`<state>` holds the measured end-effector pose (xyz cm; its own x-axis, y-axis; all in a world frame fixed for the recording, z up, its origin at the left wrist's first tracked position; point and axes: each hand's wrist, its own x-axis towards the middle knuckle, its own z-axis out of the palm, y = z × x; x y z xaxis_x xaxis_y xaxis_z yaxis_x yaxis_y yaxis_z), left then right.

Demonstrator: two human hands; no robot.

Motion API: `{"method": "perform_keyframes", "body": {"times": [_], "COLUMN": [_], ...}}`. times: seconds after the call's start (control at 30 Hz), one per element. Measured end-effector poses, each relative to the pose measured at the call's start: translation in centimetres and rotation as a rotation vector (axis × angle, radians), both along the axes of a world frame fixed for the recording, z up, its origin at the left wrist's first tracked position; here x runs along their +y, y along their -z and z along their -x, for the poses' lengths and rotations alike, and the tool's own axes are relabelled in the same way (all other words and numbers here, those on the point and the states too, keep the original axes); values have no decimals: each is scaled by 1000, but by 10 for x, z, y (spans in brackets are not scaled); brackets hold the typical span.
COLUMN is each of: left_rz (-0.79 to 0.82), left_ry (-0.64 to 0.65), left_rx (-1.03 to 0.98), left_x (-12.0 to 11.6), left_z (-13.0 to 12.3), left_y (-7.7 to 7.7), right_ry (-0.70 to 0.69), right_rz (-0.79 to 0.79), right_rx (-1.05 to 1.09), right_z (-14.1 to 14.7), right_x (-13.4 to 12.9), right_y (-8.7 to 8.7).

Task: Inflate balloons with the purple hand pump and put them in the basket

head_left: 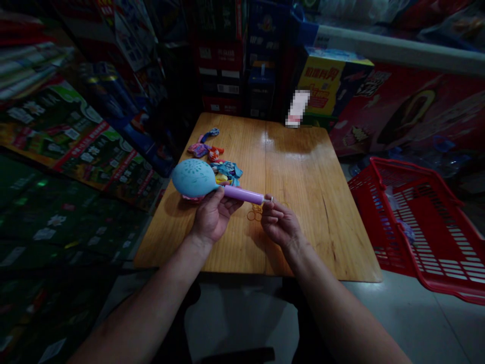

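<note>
A light blue balloon (193, 178), partly inflated with a dark pattern, is fitted on the left end of a purple hand pump (243, 195). My left hand (214, 215) is closed round the balloon's neck and the pump's left end. At the pump's right end, my right hand (278, 220) pinches the white handle. Behind the balloon lies a pile of crumpled balloons in teal (232, 171) and other colours. Farther back are a purple one (199, 149) and an orange one (215, 153). Several orange rubber rings (254, 216) lie on the table between my hands.
The wooden table (303, 192) has a blurred white item (297, 108) at its back edge. A red shopping basket (397, 232) stands to the right. Stacked cartons (76, 136) rise on the left, with more boxes (220, 65) behind the table and a yellow box (322, 81) at back right.
</note>
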<state>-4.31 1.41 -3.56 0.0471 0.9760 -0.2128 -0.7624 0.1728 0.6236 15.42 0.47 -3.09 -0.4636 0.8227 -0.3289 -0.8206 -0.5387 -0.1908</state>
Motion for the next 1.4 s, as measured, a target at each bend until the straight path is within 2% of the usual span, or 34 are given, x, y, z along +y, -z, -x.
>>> {"method": "perform_keyframes", "body": {"times": [0.1,0.23,0.4,0.47,0.63,0.8,1.03,1.2,1.3,1.4], "left_rz": [14,-58,-40,-23,17,-57,-17,7,1,-57], "left_ry": [-37,-120,-3,0,-7,-117,12,6,-38,-120], "left_rx": [-2,17,2,-8,-24,22,14,-8,-4,24], "left_x": [8,10,-3,-5,5,11,-5,1,10,13], "left_z": [13,20,-1,-6,6,20,-4,0,12,19], "left_y": [-4,-9,-4,-1,-4,-13,0,-2,-8,-11], "right_ry": [-9,49,7,-5,-42,48,-8,-9,-5,64], "right_rz": [-15,-56,12,-2,-6,-33,7,-7,-27,-49], "right_rx": [-8,-2,-21,-19,-13,-8,-8,35,15,-24], "right_z": [-15,-25,-2,4,-6,-24,2,-1,-15,-23], "right_x": [5,6,-2,-4,1,5,-4,0,4,6], "right_y": [-5,-8,0,2,-5,-12,3,-2,-10,-14]}}
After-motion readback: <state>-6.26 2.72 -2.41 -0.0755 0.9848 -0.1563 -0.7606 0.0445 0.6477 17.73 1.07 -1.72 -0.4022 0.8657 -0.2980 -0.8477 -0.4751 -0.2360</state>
